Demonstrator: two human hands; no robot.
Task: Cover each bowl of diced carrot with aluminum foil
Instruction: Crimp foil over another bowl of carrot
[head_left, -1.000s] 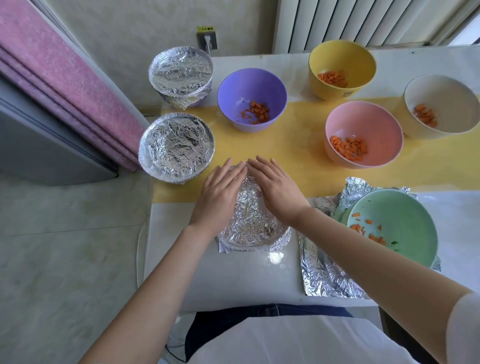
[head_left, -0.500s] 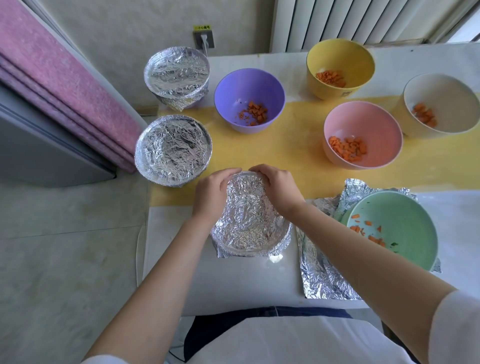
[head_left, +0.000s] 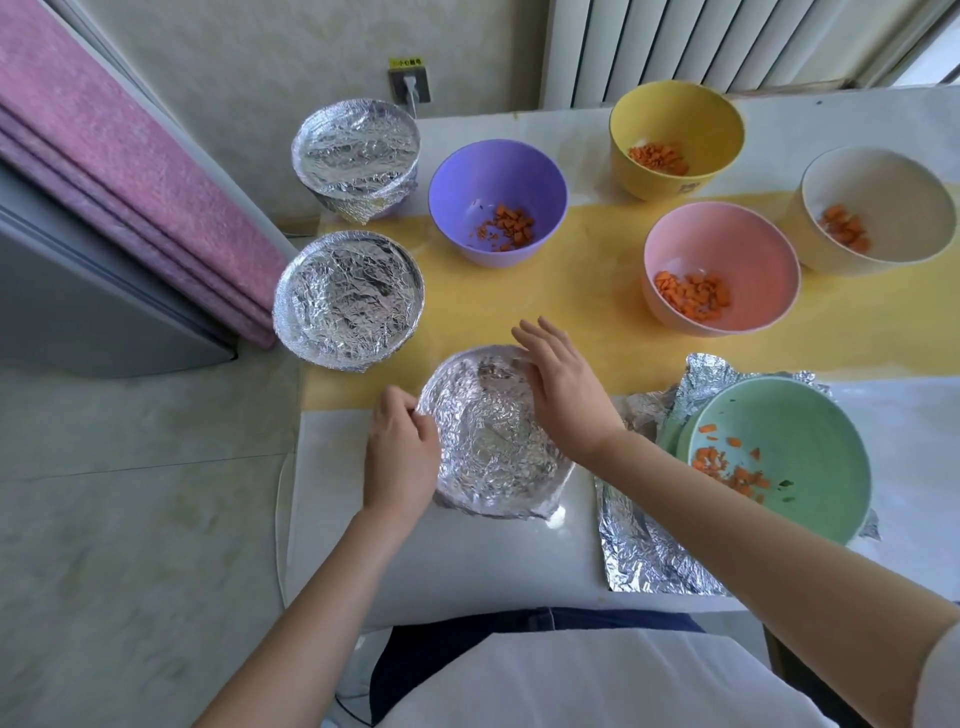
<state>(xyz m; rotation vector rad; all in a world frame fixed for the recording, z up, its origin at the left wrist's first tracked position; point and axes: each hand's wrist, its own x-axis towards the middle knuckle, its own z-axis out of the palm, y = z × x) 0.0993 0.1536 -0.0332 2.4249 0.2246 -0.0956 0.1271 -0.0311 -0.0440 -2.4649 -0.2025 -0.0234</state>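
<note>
Head view, looking down on a table. The near bowl sat straight ahead at the table's 6 o'clock edge, its mouth fully under crinkled foil.

A second earlier both hands lay flat on the foil's far edge; half a second earlier the fingers had curled over that far rim. Now the hands had parted. The left hand had slid round to the bowl's 9 o'clock, fingers curled tight and pinching the foil against the rim. The right hand had lifted at 1 o'clock, fingers straight and spread, holding nothing; whether its thumb touched the foil could not be told.

The far edge looked tucked, so this bowl seemed nearly sealed, with the side crimp in hand.

Two covered bowls, one at 10 o'clock and another at 11 o'clock, looked finished. Still open, each with diced carrot: purple bowl at 12, yellow bowl at 1, pink bowl and white bowl at 2, and green bowl at 4, resting on a loose sheet.
</note>
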